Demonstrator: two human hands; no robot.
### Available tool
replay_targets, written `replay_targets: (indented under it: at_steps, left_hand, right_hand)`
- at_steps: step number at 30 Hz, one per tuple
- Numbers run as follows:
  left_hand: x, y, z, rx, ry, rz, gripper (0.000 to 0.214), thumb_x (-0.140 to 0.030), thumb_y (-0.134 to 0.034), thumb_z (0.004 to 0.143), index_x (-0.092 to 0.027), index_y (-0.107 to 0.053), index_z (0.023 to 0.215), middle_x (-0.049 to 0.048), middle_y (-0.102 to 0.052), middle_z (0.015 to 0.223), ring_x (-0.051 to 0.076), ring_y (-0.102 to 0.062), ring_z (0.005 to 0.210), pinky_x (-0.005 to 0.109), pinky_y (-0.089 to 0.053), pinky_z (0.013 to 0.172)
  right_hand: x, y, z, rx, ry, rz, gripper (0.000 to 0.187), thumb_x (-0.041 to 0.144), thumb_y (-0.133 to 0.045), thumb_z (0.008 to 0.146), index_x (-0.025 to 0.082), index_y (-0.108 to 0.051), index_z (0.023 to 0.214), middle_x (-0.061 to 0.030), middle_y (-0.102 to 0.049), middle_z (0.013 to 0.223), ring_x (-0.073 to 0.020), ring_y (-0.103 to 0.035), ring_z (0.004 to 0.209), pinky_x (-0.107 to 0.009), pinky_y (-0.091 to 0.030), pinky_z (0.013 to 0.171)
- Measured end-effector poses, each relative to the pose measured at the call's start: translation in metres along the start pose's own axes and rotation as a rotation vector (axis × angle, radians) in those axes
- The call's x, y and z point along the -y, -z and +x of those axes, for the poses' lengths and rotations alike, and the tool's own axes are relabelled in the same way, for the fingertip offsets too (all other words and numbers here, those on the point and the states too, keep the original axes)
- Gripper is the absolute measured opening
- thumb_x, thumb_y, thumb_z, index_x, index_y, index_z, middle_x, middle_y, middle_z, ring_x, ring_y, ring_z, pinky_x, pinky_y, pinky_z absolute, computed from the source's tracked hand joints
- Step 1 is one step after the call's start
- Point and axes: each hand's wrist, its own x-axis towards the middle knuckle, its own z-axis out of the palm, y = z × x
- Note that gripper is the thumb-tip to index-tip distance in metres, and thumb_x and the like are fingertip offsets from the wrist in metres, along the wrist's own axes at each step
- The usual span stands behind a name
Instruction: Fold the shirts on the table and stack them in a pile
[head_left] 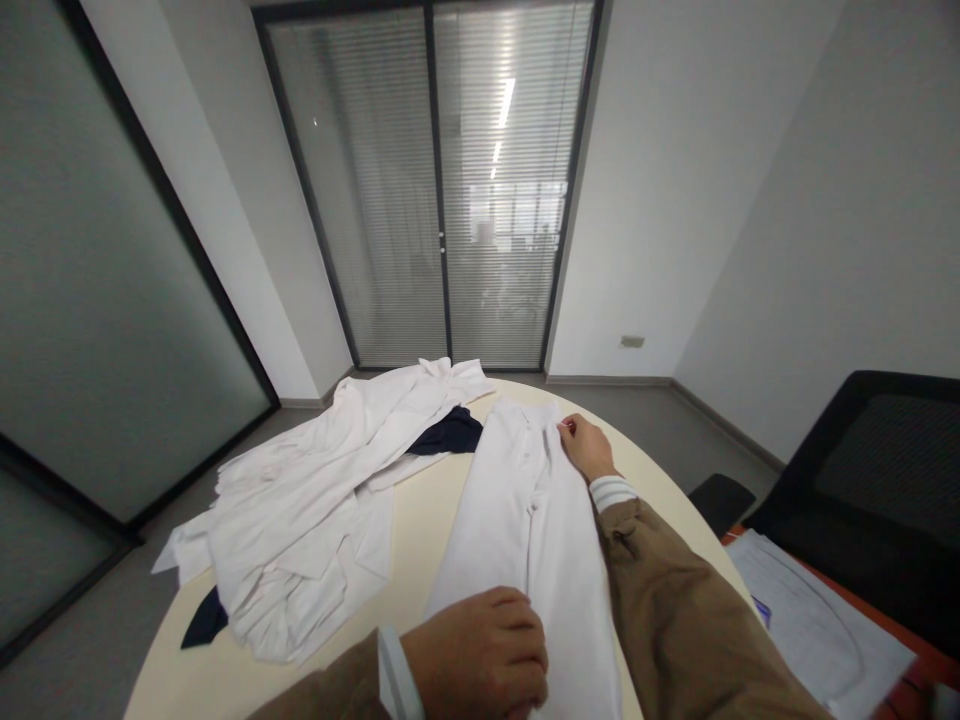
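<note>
A white garment with small buttons [495, 530] lies stretched lengthwise on the round cream table [420, 520], its narrow end pointing away from me. At its far right corner, my right hand [588, 447] is closed in a pinch on the edge of the cloth. My left hand [480, 645] rests over the near part, its fingers curled on the fabric; the fingertips are partly hidden. To the left, a loose heap of white clothing [300, 500] spreads across the table, with dark navy cloth [450, 432] showing from under it.
A black mesh chair [877, 480] stands at the right, beside an orange-red surface with white paper [802, 610] on it. Beyond the table are a glass door with blinds [495, 250] and plain walls. Some white cloth hangs past the table's left edge.
</note>
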Motion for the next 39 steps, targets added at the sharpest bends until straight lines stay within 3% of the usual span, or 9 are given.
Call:
replay_targets:
  at_steps: [6,12,15,19,23,27,30,35,39]
  left_hand:
    - [0.000,-0.003,-0.003,0.054,0.004,-0.073,0.006,-0.029,-0.062,0.092,-0.025,-0.063,0.096,-0.0007,-0.068,0.101,0.017,-0.059,0.093,0.039,-0.040,0.103]
    - [-0.012,0.013,0.011,0.000,0.195,-0.123,0.061,-0.052,-0.055,0.093,-0.022,-0.041,0.144,0.0135,-0.047,0.147,0.026,-0.057,0.119,0.038,-0.048,0.098]
    - [-0.016,-0.001,0.015,-0.002,0.076,0.006,0.049,-0.040,-0.044,0.100,-0.028,-0.039,0.148,0.0079,-0.033,0.159,0.029,-0.041,0.139,0.042,-0.042,0.108]
    - [-0.018,-0.032,0.014,-0.039,0.002,0.116,0.039,-0.038,-0.046,0.100,-0.044,-0.051,0.138,-0.0046,-0.036,0.158,0.032,-0.042,0.139,0.045,-0.049,0.100]
    - [-0.014,-0.022,0.016,0.003,-0.002,0.000,0.033,-0.038,-0.048,0.099,-0.041,-0.058,0.131,-0.0085,-0.047,0.151,0.027,-0.044,0.138,0.040,-0.048,0.102]
    - [0.006,0.009,0.010,-0.029,0.327,-0.089,0.053,-0.049,-0.050,0.096,-0.029,-0.044,0.145,0.0072,-0.034,0.159,0.033,-0.029,0.146,0.055,-0.028,0.116]
    - [0.038,0.010,-0.005,-0.084,0.616,-0.089,0.057,-0.045,-0.048,0.098,-0.027,-0.038,0.150,0.0118,-0.025,0.162,0.035,-0.015,0.150,0.060,-0.023,0.116]
    - [0.100,-0.007,-0.025,-0.415,0.978,-0.300,0.051,-0.042,-0.045,0.098,-0.016,-0.052,0.141,0.0172,-0.046,0.150,0.029,-0.042,0.139,0.046,-0.032,0.115]
    - [0.132,-0.009,-0.023,-0.600,1.082,-0.490,0.043,-0.035,-0.055,0.092,-0.019,-0.061,0.132,0.0123,-0.069,0.123,0.025,-0.065,0.110,0.037,-0.046,0.099]
  right_hand:
    - [0.005,0.001,-0.008,0.133,0.168,-0.114,0.042,0.034,-0.050,0.091,0.020,-0.054,0.131,-0.0119,-0.066,0.118,-0.0266,-0.060,0.105,-0.035,-0.043,0.086]
    - [0.013,-0.005,-0.023,0.237,0.206,-0.264,0.061,0.047,-0.035,0.098,0.021,-0.029,0.153,-0.0153,-0.043,0.149,-0.0323,-0.041,0.132,-0.050,-0.033,0.104]
    - [0.012,-0.008,-0.027,0.313,0.227,-0.252,0.065,0.052,-0.028,0.099,0.020,-0.024,0.156,-0.0126,-0.033,0.158,-0.0301,-0.033,0.140,-0.051,-0.028,0.110]
    - [0.011,-0.008,-0.030,0.329,0.243,-0.246,0.065,0.055,-0.026,0.099,0.022,-0.028,0.155,-0.0093,-0.026,0.162,-0.0283,-0.025,0.146,-0.052,-0.024,0.112]
    - [0.012,-0.007,-0.031,0.230,0.201,-0.211,0.060,0.055,-0.035,0.097,0.026,-0.041,0.149,-0.0097,-0.030,0.160,-0.0309,-0.027,0.145,-0.053,-0.024,0.112]
    - [0.010,-0.007,-0.027,0.046,0.001,-0.147,0.062,0.053,-0.043,0.094,0.019,-0.042,0.147,-0.0175,-0.037,0.154,-0.0359,-0.031,0.141,-0.055,-0.028,0.109]
    - [0.006,-0.007,-0.020,0.045,-0.045,-0.022,0.060,0.048,-0.046,0.093,0.016,-0.043,0.144,-0.0182,-0.055,0.139,-0.0342,-0.046,0.131,-0.050,-0.035,0.106]
    - [-0.004,-0.008,-0.005,0.014,-0.126,0.246,0.063,0.037,-0.056,0.086,0.011,-0.044,0.142,-0.0165,-0.066,0.123,-0.0257,-0.063,0.109,-0.035,-0.046,0.095]
    - [-0.009,-0.008,0.003,0.072,-0.199,0.325,0.056,0.034,-0.064,0.077,0.008,-0.060,0.126,-0.0174,-0.071,0.109,-0.0263,-0.067,0.098,-0.032,-0.049,0.083]
